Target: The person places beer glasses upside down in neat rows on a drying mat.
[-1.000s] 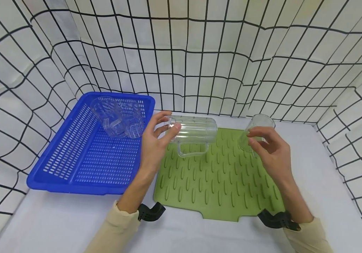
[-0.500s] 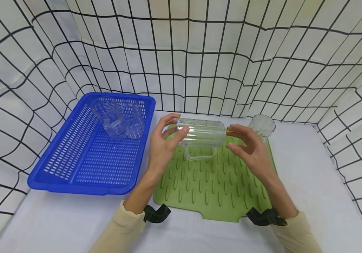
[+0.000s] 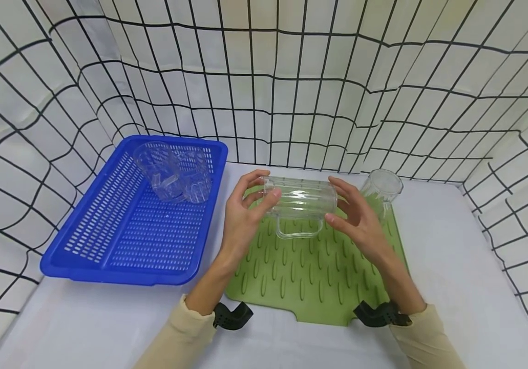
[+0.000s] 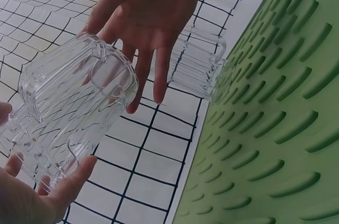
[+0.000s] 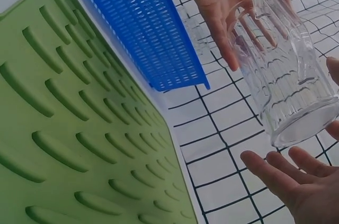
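A clear glass mug [image 3: 301, 197] lies level in the air above the green mat [image 3: 310, 266], its handle towards me. My left hand [image 3: 245, 215] grips its left end, thumb in front and fingers behind. At the other end my right hand [image 3: 358, 220] has thumb and fingers spread about the edge; in the right wrist view several fingertips [image 5: 254, 161] stand just off the mug's end. Whether the thumb touches is hard to tell. A second glass mug [image 3: 384, 184] stands at the mat's back right corner, partly behind the right hand.
A blue slotted basket [image 3: 153, 241] stands on the left, holding clear glassware [image 3: 164, 177] in its back part. Black wire grid walls [image 3: 291, 92] over white sheeting enclose the back and sides. A white cloth [image 3: 264, 343] covers the table. Raised ridges run across the mat.
My right hand has left the standing mug and moved left to the held mug's right end. The left hand has carried its mug a little to the right and towards me.
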### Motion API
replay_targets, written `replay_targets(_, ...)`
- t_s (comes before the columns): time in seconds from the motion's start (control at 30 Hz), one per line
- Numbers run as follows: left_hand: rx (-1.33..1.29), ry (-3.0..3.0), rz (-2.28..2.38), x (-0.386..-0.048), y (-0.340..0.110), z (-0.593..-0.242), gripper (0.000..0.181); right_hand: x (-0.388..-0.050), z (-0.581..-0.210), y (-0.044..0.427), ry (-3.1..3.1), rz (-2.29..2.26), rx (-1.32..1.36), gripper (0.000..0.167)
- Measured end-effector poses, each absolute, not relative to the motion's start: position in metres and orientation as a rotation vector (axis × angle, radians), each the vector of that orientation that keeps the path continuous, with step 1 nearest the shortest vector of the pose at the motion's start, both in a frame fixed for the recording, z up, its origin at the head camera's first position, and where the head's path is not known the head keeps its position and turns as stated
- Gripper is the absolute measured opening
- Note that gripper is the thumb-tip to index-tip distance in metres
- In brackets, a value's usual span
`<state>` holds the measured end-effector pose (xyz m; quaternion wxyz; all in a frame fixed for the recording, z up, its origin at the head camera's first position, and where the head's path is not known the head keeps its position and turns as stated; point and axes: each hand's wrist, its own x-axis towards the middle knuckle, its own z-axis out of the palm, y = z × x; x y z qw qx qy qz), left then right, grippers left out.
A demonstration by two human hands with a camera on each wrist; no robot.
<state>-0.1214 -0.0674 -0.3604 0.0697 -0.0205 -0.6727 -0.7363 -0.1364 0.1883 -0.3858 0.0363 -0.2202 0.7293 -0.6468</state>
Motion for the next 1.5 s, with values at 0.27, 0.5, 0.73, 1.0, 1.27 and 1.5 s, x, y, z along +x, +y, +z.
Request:
replay_targets(0.27, -0.091, -1.992, -2.229, -0.121, -0.062, -0.363, 0.046, -0.139, -0.388, 0.188, 2.155, -2.089, -0.685, 0.079)
replay_targets(0.5, -0.097, -2.002, -2.235, -0.121, -0.061, -0.365, 0.048, -0.142, -0.389, 0.187, 2.139, -2.184, -0.737, 0.078)
replay_targets(0.73, -0.094, -2.035, -2.200, -0.122, -0.061, -0.364, 0.046, -0.144, -0.382, 0.187, 2.091, -2.244, -0.758, 0.078)
replay_targets(1.0, -0.087, -2.129, -2.150, -0.121, -0.063, -0.365, 0.053, -0.144, -0.374, 0.190, 2.098, -2.272, -0.736, 0.077)
replay_targets(1.27, -0.109, -2.122, -2.163, -0.121, -0.066, -0.367, 0.055, -0.143, -0.372, 0.192, 2.157, -2.253, -0.705, 0.079)
replay_targets(1.5, -0.095, -2.118, -2.155, -0.122, -0.066, -0.368, 0.055, -0.147, -0.366, 0.196, 2.222, -2.259, -0.675, 0.078)
